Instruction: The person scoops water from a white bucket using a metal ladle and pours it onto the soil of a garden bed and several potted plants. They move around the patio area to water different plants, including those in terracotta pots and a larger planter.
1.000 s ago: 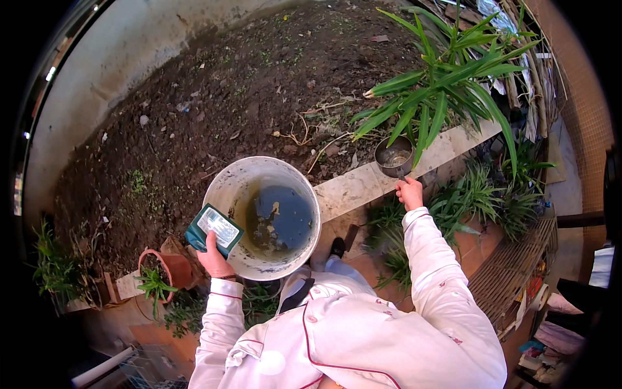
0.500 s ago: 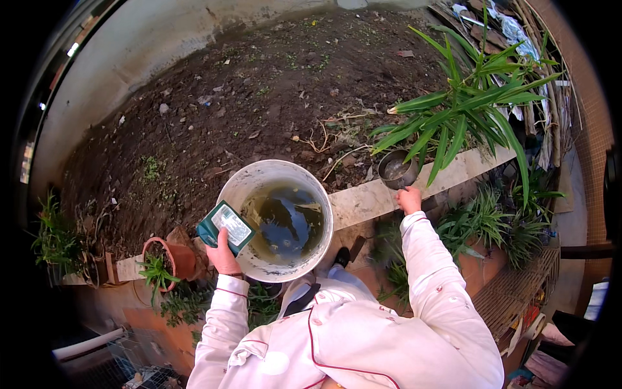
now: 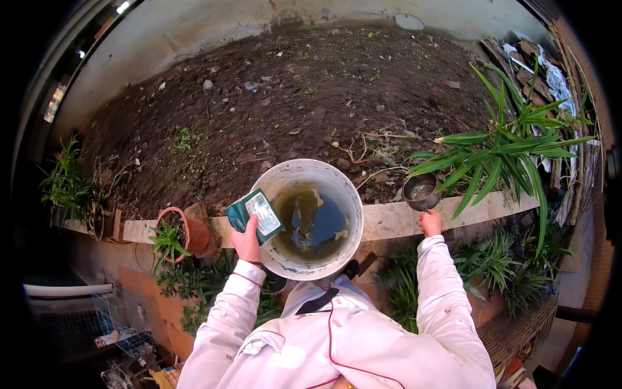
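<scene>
My left hand [image 3: 247, 241] is closed around a flat green packet [image 3: 271, 228] with a white label, at the left rim of a large white bucket [image 3: 353, 194]. Murky water [image 3: 311, 223] with reflections stands inside the bucket. My right hand [image 3: 430, 222] grips the handle of a small round metal dipper [image 3: 420, 189], right of the bucket and apart from it. The dipper is over the pale ledge by the soil; a little of something I cannot make out shows in its bowl.
A pale stone ledge [image 3: 389, 220] borders a bed of dark soil [image 3: 233, 129]. A terracotta pot [image 3: 196, 235] with a plant stands left of the bucket. Long-leaved greenery [image 3: 502, 139] leans over the ledge at right. A wire cage [image 3: 123, 318] is at lower left.
The whole view has shifted, so the bucket, pot and plants appear farther right. Both hands keep their holds. The dipper is slightly lower relative to the bucket.
</scene>
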A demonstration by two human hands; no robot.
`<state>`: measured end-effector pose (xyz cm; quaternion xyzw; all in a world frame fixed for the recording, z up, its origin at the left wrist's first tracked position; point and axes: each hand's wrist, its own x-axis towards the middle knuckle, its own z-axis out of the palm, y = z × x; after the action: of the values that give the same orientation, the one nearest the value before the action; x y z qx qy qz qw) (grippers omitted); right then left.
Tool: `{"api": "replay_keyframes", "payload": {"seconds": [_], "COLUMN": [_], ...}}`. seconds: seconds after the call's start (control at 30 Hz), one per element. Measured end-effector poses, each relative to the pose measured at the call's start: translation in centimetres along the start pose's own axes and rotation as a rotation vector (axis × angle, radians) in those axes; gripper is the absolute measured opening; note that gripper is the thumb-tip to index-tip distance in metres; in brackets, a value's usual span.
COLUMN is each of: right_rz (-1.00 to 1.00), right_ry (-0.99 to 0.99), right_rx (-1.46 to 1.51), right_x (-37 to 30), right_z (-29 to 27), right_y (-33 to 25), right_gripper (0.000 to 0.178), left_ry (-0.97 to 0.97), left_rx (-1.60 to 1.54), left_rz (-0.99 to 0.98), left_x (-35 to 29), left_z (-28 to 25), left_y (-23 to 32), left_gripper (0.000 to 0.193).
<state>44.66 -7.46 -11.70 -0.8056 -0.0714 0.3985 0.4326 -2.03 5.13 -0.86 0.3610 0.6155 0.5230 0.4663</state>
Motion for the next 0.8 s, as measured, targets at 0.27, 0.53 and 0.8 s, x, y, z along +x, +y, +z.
{"api": "replay_keyframes", "payload": {"seconds": [0.27,0.53,0.8], "right_rz": [0.047,0.044,-0.205], "right_ry": [-0.015,-0.318,-0.550], "right_rx": [-0.033,0.307,0.285], "right_x": [0.5,-6.5,-17.4], "right_z": [-2.0,-2.7,-2.5], "right_y": [1.3,-3.7,-12.2], "right_gripper": [0.017,0.006,0.020], "left_ry": [0.048,0.060,0.148], "left_rx": [-0.010,0.019,0.256], "left_rz": [0.014,0.062,0.090], "left_x": [-0.3,0.0,-0.6], "left_z": [0.8,-0.1,-0.3], "left_y": [0.6,-0.6,0.5], "left_gripper": [0.035,0.034,0.048]}}
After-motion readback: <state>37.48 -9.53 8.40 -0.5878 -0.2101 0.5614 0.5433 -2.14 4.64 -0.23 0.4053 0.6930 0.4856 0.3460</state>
